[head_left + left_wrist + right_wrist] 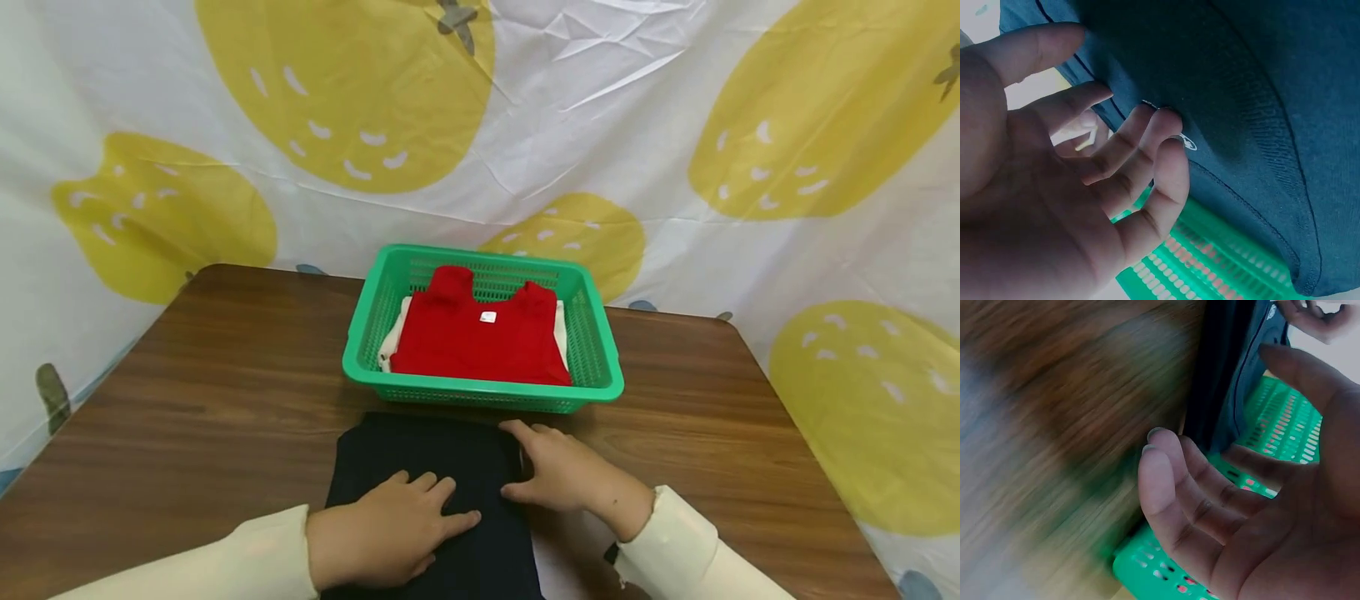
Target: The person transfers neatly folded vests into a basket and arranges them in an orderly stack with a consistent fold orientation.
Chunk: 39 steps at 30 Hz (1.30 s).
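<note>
A folded black top (442, 446) lies flat on the table in front of me, its far edge close to the green basket. Spread over its middle, my left hand (390, 533) touches the cloth with loosely bent fingers. In the left wrist view, those fingertips meet the fabric beside a small white print (1189, 142) near a curved, stitched edge. My right hand (566, 471) is at the top's right side, fingers at the far right corner and thumb over the edge. The right wrist view has its fingers (1157, 481) extended beside the dark folded layers, gripping nothing.
Beyond the black top stands a green plastic basket (487, 388) with perforated walls. Inside it a folded red top (480, 346) with a white label lies over cream cloth (393, 337). The brown wooden table (247, 400) reaches a lemon-print curtain (337, 225) behind.
</note>
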Motion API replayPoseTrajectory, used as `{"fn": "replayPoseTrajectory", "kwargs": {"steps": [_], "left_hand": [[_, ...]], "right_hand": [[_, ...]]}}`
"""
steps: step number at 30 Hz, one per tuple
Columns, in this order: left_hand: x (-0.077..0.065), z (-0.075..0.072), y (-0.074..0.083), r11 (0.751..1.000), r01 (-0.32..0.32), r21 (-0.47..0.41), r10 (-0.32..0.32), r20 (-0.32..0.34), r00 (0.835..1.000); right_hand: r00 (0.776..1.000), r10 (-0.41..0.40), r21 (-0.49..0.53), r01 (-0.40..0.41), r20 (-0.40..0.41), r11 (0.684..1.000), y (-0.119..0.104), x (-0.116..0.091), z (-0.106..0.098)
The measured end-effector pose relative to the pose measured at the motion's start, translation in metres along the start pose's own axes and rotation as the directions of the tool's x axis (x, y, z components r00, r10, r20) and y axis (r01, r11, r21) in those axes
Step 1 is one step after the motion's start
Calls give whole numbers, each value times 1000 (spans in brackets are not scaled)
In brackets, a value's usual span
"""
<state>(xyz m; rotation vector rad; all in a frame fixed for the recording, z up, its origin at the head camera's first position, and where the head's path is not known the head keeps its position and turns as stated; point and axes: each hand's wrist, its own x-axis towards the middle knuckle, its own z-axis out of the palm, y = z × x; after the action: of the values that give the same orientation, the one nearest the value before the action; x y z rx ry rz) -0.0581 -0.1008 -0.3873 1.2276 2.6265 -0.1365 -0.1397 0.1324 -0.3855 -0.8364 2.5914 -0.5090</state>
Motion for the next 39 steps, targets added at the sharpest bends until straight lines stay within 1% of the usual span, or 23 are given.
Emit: {"fn": "replayPoseTrajectory", "kwargs": {"steps": [3, 5, 7, 9, 11, 13, 15, 17, 18, 20, 22, 24, 27, 31, 34, 36, 39], "left_hand": [[7, -2, 3, 999, -31, -10, 31, 7, 999], [10, -5, 3, 998, -43, -34, 44, 14, 999], [10, -8, 0, 996, -49, -75, 50, 14, 999], [7, -12, -7, 992, -35, -123, 34, -11, 999], [1, -13, -17, 985, -10, -174, -1, -64, 998], [-6, -13, -30, 976, 27, -218, -56, -130, 990], [-15, -11, -45, 965, 79, -251, -129, -189, 974], [-21, -8, -60, 949, 135, -286, -198, -206, 958], [-24, -6, -67, 937, 164, -307, -232, -198, 952], [-28, -3, -79, 916, 214, -339, -280, -156, 947], [-29, 0, -88, 895, 252, -369, -309, -103, 946], [-29, 3, -94, 877, 276, -393, -324, -59, 944], [-28, 8, -99, 862, 290, -416, -338, -46, 940], [-27, 8, -102, 856, 290, -427, -351, -70, 934], [-24, 6, -102, 850, 281, -444, -341, -58, 938], [-21, 5, -102, 835, 275, -476, -329, -31, 944], [-19, 6, -101, 792, 265, -550, -312, 8, 950]], "right_hand": [[1000, 24, -8, -24, 15, 1000, 4, 0, 1], [999, 38, -11, -38, 23, 999, 6, 1, 2], [998, 51, -8, -51, 28, 999, 8, 2, 2], [998, 64, -6, -64, 27, 998, 10, 4, 3], [997, 73, -10, -73, 20, 997, 10, 4, 3], [996, 87, -22, -86, 13, 996, 10, 5, 3], [995, 98, -43, -98, 8, 994, 10, 5, 3], [994, 109, -56, -108, 2, 993, 9, 5, 2], [994, 113, -57, -113, 2, 992, 8, 5, 2], [993, 114, -60, -114, 4, 992, 8, 6, 1], [994, 112, -59, -111, 7, 992, 7, 6, 1], [995, 101, -56, -101, 11, 993, 7, 7, 1], [999, 48, -42, -47, 17, 998, 7, 7, 3], [999, -50, 13, 49, 8, 999, 8, 6, 4], [995, -98, 76, 99, -13, 992, 10, 3, 4], [992, -124, 136, 126, -23, 983, 12, 0, 4], [991, -136, 239, 136, -17, 961, 13, -6, 4]]}}
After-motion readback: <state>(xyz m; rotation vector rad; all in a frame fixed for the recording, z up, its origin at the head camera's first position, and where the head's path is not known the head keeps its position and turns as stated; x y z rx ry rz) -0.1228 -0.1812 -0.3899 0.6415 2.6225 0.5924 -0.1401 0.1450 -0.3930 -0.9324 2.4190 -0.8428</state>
